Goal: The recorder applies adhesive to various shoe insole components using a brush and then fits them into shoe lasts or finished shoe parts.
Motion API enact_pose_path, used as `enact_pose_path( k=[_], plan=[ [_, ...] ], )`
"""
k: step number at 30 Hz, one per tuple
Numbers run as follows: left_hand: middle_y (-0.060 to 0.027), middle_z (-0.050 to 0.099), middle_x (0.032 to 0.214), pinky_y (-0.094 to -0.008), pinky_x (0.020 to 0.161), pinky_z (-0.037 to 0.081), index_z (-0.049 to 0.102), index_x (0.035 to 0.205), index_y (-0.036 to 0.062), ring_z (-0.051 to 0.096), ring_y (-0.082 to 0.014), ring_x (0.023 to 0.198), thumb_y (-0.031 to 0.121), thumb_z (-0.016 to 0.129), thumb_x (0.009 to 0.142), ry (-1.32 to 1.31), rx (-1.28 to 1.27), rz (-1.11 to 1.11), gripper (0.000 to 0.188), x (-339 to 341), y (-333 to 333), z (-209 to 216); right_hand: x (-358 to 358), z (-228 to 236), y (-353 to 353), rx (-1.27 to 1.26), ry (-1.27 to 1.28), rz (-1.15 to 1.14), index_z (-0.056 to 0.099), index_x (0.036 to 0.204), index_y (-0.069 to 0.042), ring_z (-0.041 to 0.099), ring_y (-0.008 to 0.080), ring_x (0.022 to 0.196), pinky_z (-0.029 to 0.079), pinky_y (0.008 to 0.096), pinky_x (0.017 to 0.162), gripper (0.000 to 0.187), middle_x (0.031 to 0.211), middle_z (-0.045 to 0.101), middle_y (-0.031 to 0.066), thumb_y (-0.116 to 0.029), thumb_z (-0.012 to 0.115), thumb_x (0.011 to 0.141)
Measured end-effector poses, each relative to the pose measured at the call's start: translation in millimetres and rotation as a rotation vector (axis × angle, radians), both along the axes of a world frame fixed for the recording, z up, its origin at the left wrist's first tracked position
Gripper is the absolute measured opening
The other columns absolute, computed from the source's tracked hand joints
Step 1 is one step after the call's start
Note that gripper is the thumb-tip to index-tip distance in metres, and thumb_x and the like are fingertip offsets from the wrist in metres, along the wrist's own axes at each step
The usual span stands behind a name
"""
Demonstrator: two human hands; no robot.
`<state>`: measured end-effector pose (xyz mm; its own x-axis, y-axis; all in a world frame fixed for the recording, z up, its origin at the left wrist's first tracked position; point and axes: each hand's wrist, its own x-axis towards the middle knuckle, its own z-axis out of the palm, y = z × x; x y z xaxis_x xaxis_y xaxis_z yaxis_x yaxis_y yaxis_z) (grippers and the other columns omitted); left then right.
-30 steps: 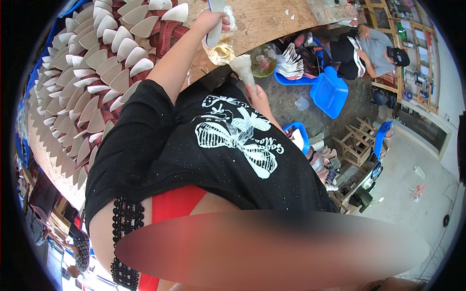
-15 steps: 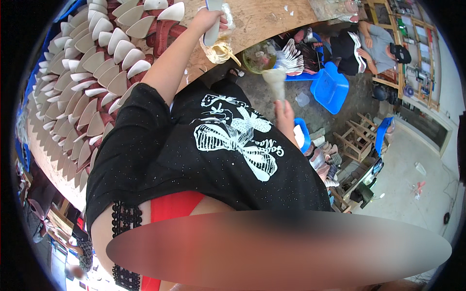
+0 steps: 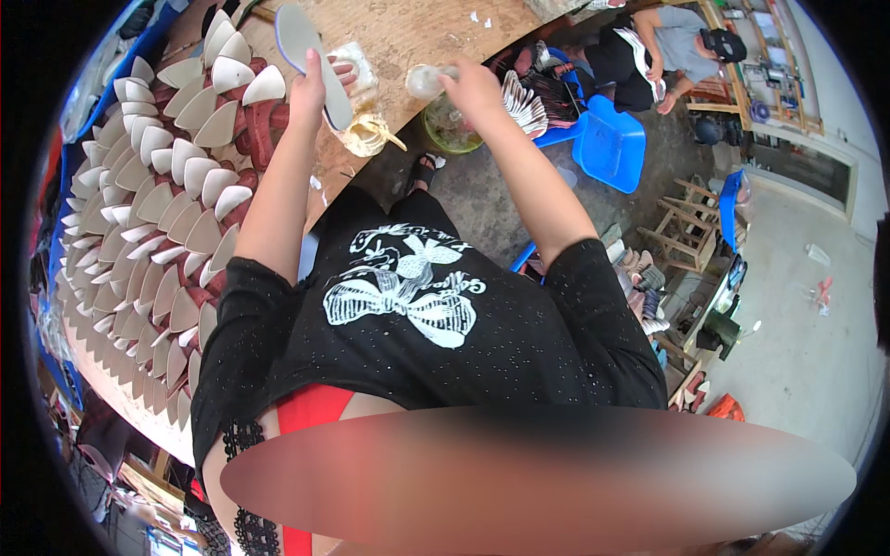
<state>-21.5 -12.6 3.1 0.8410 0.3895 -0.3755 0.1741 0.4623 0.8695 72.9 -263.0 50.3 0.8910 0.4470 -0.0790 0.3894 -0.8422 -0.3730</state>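
My left hand (image 3: pixel 311 91) grips a flat pale-grey shoe sole (image 3: pixel 298 39) with a blue edge, held upright above the wooden table. Beside it sit a whitish translucent container (image 3: pixel 356 67) and a tub crusted with yellowish glue (image 3: pixel 363 136), from which a stick handle juts. My right hand (image 3: pixel 471 88) is closed on the narrow end of a translucent whitish bottle-shaped thing (image 3: pixel 424 82), near the table's edge. Its exact kind is unclear. Left of my left arm, dense rows of pale pointed soles (image 3: pixel 153 199) with dark red straps (image 3: pixel 269 134) cover the table.
A green-tinted bucket (image 3: pixel 452 127) stands on the floor below my right hand. Beyond it are a blue basin (image 3: pixel 609 144), striped pieces in a blue crate (image 3: pixel 526 107) and a seated person (image 3: pixel 675 46). Wooden stools (image 3: pixel 684 222) stand farther right.
My right hand has swung up and left from beside my body to the table's edge, carrying the translucent thing. My left hand, with the sole, appears farther left.
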Motion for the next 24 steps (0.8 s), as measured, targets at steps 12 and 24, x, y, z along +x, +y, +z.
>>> enact_pose_path(
  k=[12, 24],
  plan=[
    [-0.0110, 0.060, 0.077, -0.0355, 0.067, 0.053, 0.050, 0.122, -0.0075, 0.062, -0.0244, 0.070, 0.076, 0.015, 0.090, -0.087, -0.191, 0.141, 0.096, -83.9, 20.1, 41.7, -28.8, -23.0, 30.7, 0.156, -0.053, -0.005, 0.045, 0.127, 0.003, 0.060, 0.0381, 0.108, 0.050, 0.0466, 0.084, 0.070, 0.120, 0.057, 0.0288, -0.047, 0.068, 0.083],
    [-0.0101, 0.057, 0.088, -0.0342, 0.066, 0.047, 0.038, 0.140, -0.0053, 0.056, -0.0230, 0.076, 0.079, 0.018, 0.088, -0.315, -0.640, -0.034, 0.101, -150.2, -2.6, 66.2, -99.1, 7.1, 53.2, -0.235, 0.133, 0.192, 0.069, 0.080, -0.001, 0.067, 0.0399, 0.084, 0.053, 0.0499, 0.075, 0.034, 0.087, 0.068, 0.0241, -0.027, 0.048, 0.084]
  ],
)
